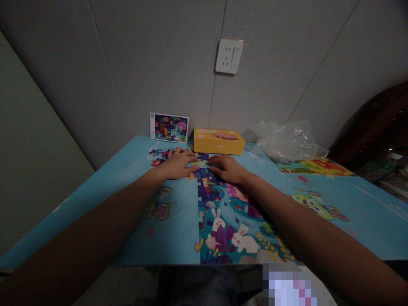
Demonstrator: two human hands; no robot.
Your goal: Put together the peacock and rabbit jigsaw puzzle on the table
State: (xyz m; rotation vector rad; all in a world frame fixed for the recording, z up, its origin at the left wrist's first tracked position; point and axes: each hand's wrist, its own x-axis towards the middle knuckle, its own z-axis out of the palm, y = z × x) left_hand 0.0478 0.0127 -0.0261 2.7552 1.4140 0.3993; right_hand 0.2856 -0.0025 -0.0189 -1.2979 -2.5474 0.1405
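A partly joined jigsaw puzzle [234, 212] with white rabbits and a blue stream lies on the table near its front edge. At its upper left, my left hand [180, 164] rests palm down on dark puzzle pieces [156, 162], fingers stretched and thumb apart. My right hand [228, 169] lies over the puzzle's upper part, fingers slightly bent and spread from the thumb. Both sets of fingertips point inward at a small gap between the hands. What lies under the palms is hidden. A picture card [170, 128] of the puzzle scene leans on the wall behind.
A yellow box [219, 141] stands against the wall below a white socket [228, 56]. Crumpled clear plastic [287, 140] partly covers an orange and green picture sheet [318, 166] at the back right. The blue table cover [127, 170] carries cartoon prints.
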